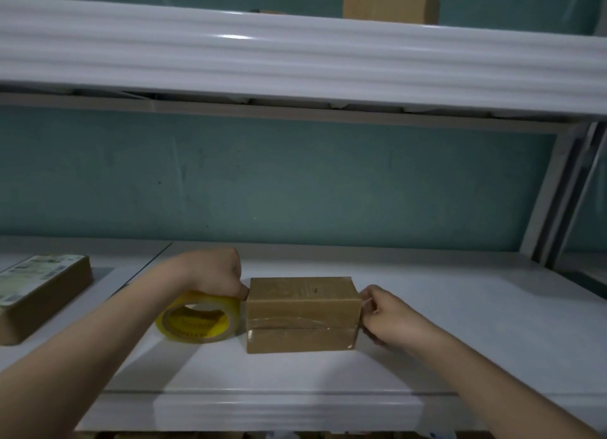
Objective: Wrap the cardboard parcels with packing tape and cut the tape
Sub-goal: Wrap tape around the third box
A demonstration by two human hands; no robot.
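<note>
A white shelf (pixel 427 356) against a teal wall carries, from its left edge, a labelled box (pixel 42 294) whose print is too blurred to read, then the left hand (pixel 218 269) clamped on a yellow tape roll (pixel 197 317) touching the parcel (pixel 300 314) mid-shelf. The right hand (pixel 382 314) pinches the tape end at the parcel's right side. Wrapping looks underway; next the roll likely must go around, then a cut.

White shelf (pixel 460 323): parcel (pixel 300 314), tape roll (pixel 197 320), 2nd box (pixel 39 294) at left.
</note>
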